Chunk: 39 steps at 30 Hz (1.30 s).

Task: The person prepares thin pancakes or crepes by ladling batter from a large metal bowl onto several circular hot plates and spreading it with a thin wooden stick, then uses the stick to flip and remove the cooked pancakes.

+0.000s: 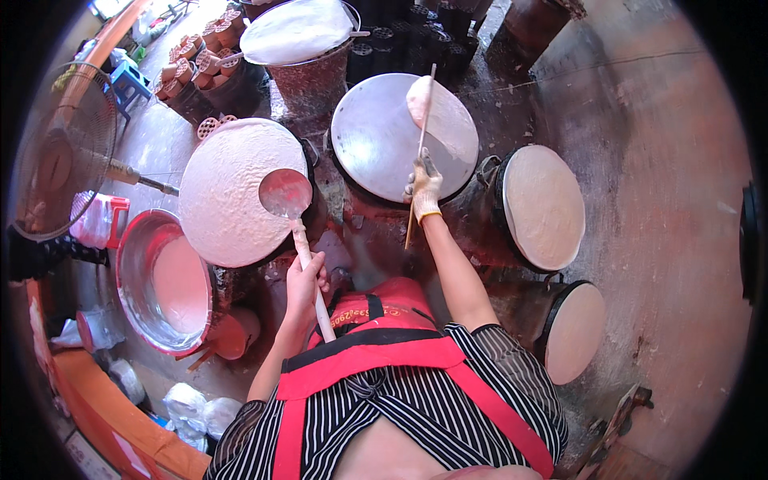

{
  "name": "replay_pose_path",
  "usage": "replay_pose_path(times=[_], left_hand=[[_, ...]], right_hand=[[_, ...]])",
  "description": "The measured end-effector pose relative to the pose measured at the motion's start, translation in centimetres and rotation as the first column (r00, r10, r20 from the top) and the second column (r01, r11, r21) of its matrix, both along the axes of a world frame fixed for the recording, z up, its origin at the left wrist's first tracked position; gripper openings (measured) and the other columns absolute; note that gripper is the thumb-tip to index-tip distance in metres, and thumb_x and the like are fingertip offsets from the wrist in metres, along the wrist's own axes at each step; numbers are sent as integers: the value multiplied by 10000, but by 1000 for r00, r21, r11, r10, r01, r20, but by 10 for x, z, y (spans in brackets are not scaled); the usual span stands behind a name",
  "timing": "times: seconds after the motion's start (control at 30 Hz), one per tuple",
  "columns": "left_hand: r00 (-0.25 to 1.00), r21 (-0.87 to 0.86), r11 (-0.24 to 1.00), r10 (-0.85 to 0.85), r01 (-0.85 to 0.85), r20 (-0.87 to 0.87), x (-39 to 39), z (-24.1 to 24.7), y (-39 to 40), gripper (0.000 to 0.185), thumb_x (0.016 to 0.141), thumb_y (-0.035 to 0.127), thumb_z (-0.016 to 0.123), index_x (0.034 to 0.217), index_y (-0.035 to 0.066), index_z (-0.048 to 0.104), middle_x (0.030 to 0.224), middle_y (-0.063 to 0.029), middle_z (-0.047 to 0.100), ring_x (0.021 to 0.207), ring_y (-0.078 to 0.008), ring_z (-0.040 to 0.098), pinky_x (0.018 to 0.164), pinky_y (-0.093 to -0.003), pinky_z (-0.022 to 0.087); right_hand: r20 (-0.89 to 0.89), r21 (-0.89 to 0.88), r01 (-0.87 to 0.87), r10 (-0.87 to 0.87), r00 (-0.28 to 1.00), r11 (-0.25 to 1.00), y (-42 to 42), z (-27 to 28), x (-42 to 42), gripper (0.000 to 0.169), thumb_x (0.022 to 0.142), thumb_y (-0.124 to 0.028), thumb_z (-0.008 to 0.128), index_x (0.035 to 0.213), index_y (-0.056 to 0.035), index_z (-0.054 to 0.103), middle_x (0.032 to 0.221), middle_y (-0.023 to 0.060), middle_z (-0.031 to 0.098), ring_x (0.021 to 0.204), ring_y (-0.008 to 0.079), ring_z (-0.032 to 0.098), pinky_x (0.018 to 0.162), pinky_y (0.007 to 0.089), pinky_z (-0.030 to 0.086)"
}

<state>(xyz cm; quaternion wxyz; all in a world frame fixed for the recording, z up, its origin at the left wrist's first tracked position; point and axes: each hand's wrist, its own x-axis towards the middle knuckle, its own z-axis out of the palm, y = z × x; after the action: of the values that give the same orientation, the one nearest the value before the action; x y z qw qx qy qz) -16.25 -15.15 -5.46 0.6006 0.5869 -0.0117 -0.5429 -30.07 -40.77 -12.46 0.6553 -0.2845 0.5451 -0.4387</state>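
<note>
My left hand (pixel 305 282) is bare and closed around the handle of a long-handled ladle (pixel 285 193), whose round bowl rests over a griddle covered with pale batter (pixel 234 198). My right hand (pixel 425 185), in a knitted work glove, grips a thin wooden stick (pixel 428 114). The stick reaches across a round metal griddle (pixel 378 138) in front of me. A folded lump and thin sheet of dough or batter (pixel 444 117) lie by the stick at that griddle's far right. A large metal basin (pixel 123 273) of liquid batter stands at the left.
Two more round griddles with pale sheets (pixel 544 207) (pixel 575 336) stand at the right. Another coated griddle (pixel 297 30) is at the back. Perforated briquettes (pixel 207 63) fill buckets at the back left. A standing fan (pixel 63 150) and a blue stool (pixel 129 81) are at the left.
</note>
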Motion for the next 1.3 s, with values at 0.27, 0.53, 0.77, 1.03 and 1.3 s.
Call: replay_pose_path(times=[0.27,0.53,0.77,1.03,1.3], left_hand=[[988,7,988,157,-157,-12,-35,-14,-11,97,883,124,557,889,83,469,646,17,441,493,-61,401,424,-207,345],[965,30,967,256,-255,-57,-84,-13,-31,105,897,134,545,869,85,456,613,30,438,471,-56,388,418,-209,337],[918,23,918,396,-395,-13,-120,-23,-36,122,887,143,560,839,72,473,601,17,428,483,-86,417,463,-248,386],[885,116,878,461,-465,58,-153,-25,-37,169,859,174,602,971,62,545,885,-29,573,807,-129,575,678,-262,503],[826,112,820,562,-562,30,-151,-23,-30,166,861,143,593,992,49,552,954,-34,569,917,-110,553,769,-267,503]], right_hand=[[38,-34,-166,167,985,986,-8,-1,-89,273,898,-224,517,1162,-253,578,581,11,467,328,119,336,291,271,251],[-126,-34,-408,401,907,912,-42,3,-74,445,859,-272,622,1280,-182,507,549,-52,377,347,75,343,309,259,291],[-70,46,-718,719,691,694,-63,41,-137,306,885,-258,570,1186,-204,567,521,-31,389,322,76,293,298,232,225],[-158,42,-685,682,714,728,-105,12,-103,348,878,-201,552,1225,-197,560,535,-29,399,345,80,335,306,253,278],[-121,151,-888,900,419,434,-138,46,-170,350,891,-229,542,1239,-193,548,528,-53,386,343,49,294,305,223,208]])
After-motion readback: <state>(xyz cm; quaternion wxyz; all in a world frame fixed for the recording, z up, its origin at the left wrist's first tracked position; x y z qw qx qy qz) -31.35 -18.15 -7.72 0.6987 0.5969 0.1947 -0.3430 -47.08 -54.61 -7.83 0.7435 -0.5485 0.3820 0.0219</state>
